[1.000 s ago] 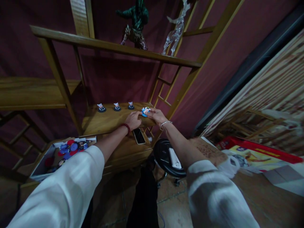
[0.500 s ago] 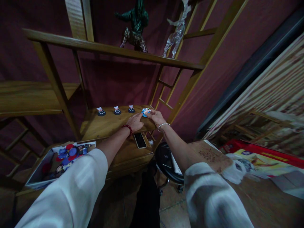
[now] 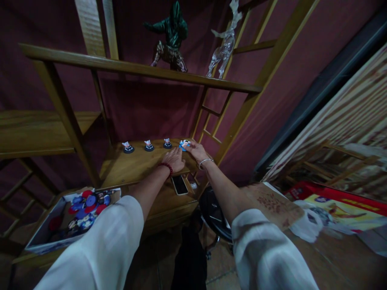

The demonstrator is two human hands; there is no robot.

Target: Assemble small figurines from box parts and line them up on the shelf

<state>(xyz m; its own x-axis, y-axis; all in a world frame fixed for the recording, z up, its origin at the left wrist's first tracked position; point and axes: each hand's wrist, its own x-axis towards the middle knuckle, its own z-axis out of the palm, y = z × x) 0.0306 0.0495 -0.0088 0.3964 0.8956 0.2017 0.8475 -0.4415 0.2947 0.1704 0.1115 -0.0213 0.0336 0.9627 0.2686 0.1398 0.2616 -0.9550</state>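
Note:
A small blue-based figurine (image 3: 184,145) is at the right end of the wooden shelf (image 3: 121,167). My right hand (image 3: 196,151) pinches its right side between thumb and fingers. From the front left, my left hand (image 3: 175,158) reaches the figurine with a stretched-out index finger at its base. My left thumb is apart from the index, and the other fingers are partly hidden. To the left, three similar figurines stand in a row on dark round bases: one at the far left (image 3: 127,147), a middle one (image 3: 148,146) and one nearest my hands (image 3: 167,143).
A phone (image 3: 180,185) lies on the lower ledge. An open box (image 3: 33,243) of red and blue figurines stands at the left. Overhead, a shelf bar (image 3: 139,70) carries a green statue (image 3: 172,36) and a clear deer-like statue (image 3: 225,46). A black stool (image 3: 211,207) stands below.
My left hand has shifted slightly right and its fingers have drawn closer together by the blue-based figurine. My right hand keeps hold of it. The camera view has tilted slightly.

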